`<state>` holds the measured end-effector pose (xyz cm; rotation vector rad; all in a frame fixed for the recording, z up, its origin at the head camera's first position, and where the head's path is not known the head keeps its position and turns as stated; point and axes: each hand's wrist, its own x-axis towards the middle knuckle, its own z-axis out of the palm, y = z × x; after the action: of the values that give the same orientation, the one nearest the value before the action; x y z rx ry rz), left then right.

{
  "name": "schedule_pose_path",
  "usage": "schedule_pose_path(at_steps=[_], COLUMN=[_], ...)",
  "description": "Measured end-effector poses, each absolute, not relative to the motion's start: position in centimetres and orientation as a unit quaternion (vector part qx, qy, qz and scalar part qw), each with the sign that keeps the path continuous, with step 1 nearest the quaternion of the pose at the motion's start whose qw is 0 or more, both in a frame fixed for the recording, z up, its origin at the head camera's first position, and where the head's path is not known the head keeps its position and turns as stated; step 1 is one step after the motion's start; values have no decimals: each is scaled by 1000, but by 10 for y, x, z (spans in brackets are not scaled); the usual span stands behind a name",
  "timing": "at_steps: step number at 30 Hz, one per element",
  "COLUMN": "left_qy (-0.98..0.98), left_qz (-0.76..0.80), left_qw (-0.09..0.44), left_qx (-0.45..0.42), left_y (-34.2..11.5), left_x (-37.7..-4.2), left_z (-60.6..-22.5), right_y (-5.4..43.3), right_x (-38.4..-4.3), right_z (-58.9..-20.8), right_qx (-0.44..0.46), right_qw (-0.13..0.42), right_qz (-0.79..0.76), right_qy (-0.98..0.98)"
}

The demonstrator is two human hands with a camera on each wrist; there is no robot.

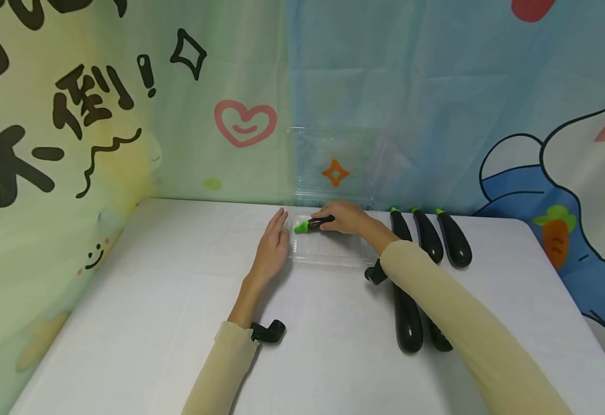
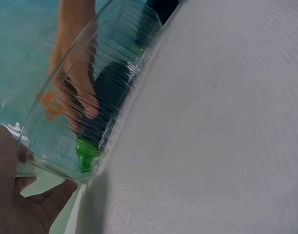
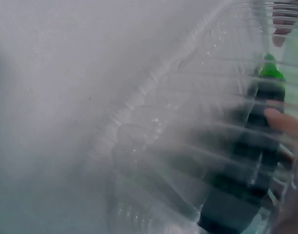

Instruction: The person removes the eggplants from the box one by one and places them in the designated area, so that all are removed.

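Observation:
In the head view, my right hand grips a dark eggplant with a bright green stem end pointing left. The eggplant lies inside a clear plastic clamshell box, seen through its ribbed wall in both wrist views. My left hand rests along the box's left side with fingers straight. From the left wrist view, its thumb and fingers touch the box's end near the green stem. The box's clear lid stands raised at the back.
Three eggplants lie in a row at the back right, one of them this eggplant. Nearer, another eggplant and one more are partly covered by my right sleeve. A printed cloth hangs behind the white table.

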<state>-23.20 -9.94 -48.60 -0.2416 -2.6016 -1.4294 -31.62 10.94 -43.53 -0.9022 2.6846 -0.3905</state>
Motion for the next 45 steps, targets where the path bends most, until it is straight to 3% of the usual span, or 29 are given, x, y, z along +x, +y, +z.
schedule_pose_path(at_steps=[7, 25, 45], left_qy=[-870, -870, -869], left_qz=[-479, -478, -480], left_qw=[83, 87, 86], left_qx=[-85, -86, -82], left_y=[-97, -100, -99], left_x=[-231, -230, -232], left_z=[-486, -486, -487], right_y=[111, 111, 109], right_x=[-316, -317, -314], right_z=[-439, -439, -444], right_qx=[-305, -296, -280], right_qw=[142, 211, 202], right_qz=[-138, -157, -137], right_qy=[931, 918, 928])
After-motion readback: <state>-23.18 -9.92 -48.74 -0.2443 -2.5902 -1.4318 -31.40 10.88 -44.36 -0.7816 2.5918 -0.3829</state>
